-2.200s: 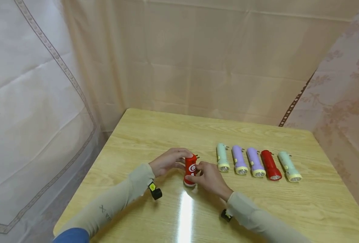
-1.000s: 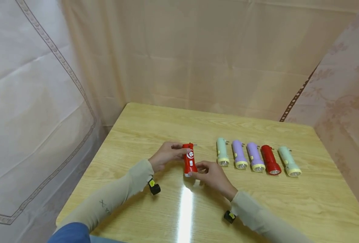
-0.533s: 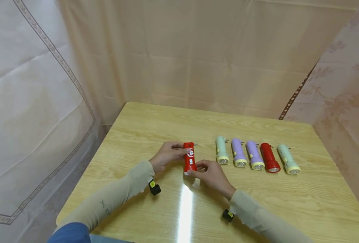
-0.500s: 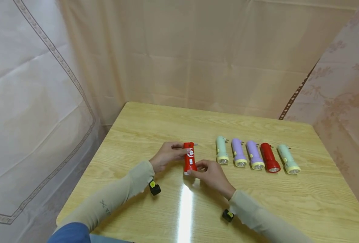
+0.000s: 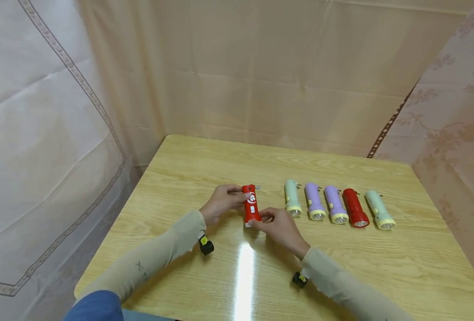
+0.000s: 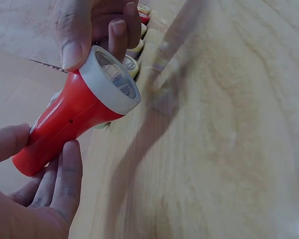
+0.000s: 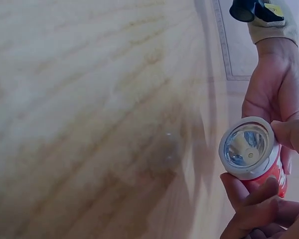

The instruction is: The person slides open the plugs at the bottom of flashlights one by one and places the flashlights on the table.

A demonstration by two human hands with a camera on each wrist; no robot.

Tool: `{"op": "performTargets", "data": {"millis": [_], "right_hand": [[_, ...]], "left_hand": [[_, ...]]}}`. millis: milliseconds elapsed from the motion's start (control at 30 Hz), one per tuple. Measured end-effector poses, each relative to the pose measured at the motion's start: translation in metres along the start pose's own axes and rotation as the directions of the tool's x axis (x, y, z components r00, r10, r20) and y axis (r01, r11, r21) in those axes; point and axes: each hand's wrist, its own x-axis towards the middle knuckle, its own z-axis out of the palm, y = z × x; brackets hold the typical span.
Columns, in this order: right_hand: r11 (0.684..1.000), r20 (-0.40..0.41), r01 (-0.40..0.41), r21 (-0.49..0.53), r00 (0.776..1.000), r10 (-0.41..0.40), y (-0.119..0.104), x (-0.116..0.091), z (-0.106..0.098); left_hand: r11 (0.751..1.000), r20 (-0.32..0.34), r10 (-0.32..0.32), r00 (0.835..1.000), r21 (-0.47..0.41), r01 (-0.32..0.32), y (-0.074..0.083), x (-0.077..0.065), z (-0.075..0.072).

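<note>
A red flashlight [image 5: 250, 213] with a white emblem, a white switch and a white lens rim is held above the table by both hands. My left hand [image 5: 222, 203] grips its tail end, the thumb lying near the emblem. My right hand [image 5: 282, 229] pinches the rim at the lens end. Metal prongs [image 5: 258, 187] stick out to the right from the tail. In the left wrist view, the flashlight's red body [image 6: 74, 112] shows between thumb and fingers. Its clear lens [image 7: 246, 148] faces the camera in the right wrist view and looks unlit.
To the right lie several flashlights in a row: a mint one [image 5: 292, 196], two purple ones [image 5: 314, 198], a red one [image 5: 354, 205] and another mint one [image 5: 378, 207]. They rest on a wooden table [image 5: 204, 156]. Cloth drapes [image 5: 261, 80] hang behind it.
The red flashlight has turned, bringing its switch into view. My left hand shifted from its top to its side, my right hand to the lens rim. Lately both hands moved slightly away from me.
</note>
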Motion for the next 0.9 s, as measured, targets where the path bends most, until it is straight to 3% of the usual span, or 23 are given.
{"op": "performTargets", "data": {"millis": [633, 900], "right_hand": [[0.998, -0.096, -0.029, -0.049, 0.995, 0.024, 0.007, 0.020, -0.019], [0.986, -0.132, -0.042, -0.160, 0.991, 0.021, 0.007, 0.026, -0.022]], "left_hand": [[1.000, -0.027, -0.004, 1.000, -0.024, 0.003, 0.002, 0.051, 0.019], [0.999, -0.035, -0.023, 0.999, -0.043, 0.022, -0.001, 0.066, 0.026]]}}
